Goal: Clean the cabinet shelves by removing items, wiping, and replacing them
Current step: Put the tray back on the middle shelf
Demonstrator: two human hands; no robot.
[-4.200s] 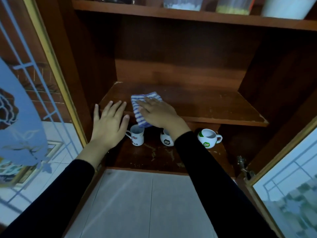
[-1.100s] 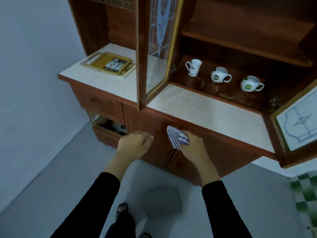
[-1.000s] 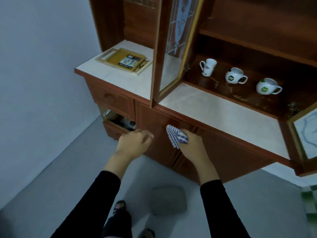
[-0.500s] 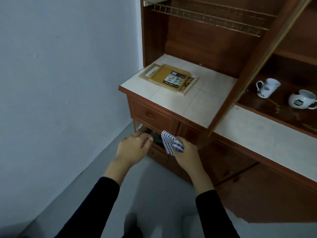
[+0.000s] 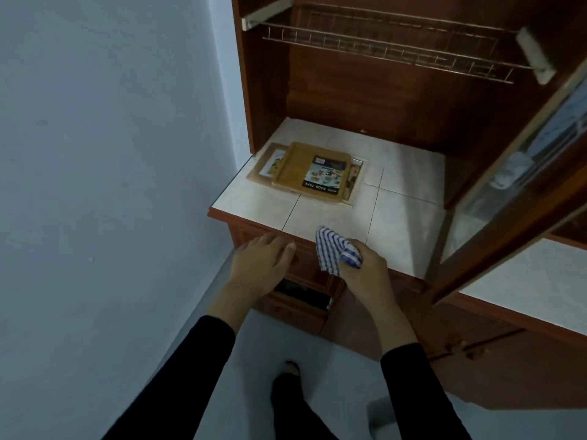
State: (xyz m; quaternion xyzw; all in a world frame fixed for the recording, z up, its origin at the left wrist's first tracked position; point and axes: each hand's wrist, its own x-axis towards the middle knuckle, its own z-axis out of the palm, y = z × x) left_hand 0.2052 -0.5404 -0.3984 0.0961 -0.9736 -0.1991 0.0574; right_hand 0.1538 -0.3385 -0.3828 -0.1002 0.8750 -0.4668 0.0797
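- The cloth (image 5: 332, 250), striped blue and white, is sitting bunched up in the right hand (image 5: 365, 271). One loose corner is poking up over the front edge of the tiled surface (image 5: 403, 217).
- The cabinet (image 5: 349, 100) is showing dark reddish wood and standing right against a pale wall (image 5: 111, 154). A wire rack (image 5: 381, 49) is running across the upper part of the open bay.
- Two flat wooden trays (image 5: 292, 173) are lying stacked at the left rear of the surface. The upper one is sitting slightly askew and carrying a label (image 5: 324, 176) reading "FOOD TRAY".
- Plain tile is showing between the trays and the front edge.
- On the right, a glass door (image 5: 524, 173) is standing open, its frame slanting out past the surface's front edge.
- Under the front edge, a lower drawer (image 5: 301, 296) is standing ajar, dark inside.
- The right hand is clenching the cloth with its fingers curled round it, just at the front edge.
- The left hand (image 5: 263, 265) is hanging just beside it, in front of the upper drawer face, fingers relaxed and grasping nothing. Whether it is touching the wood, I cannot tell.
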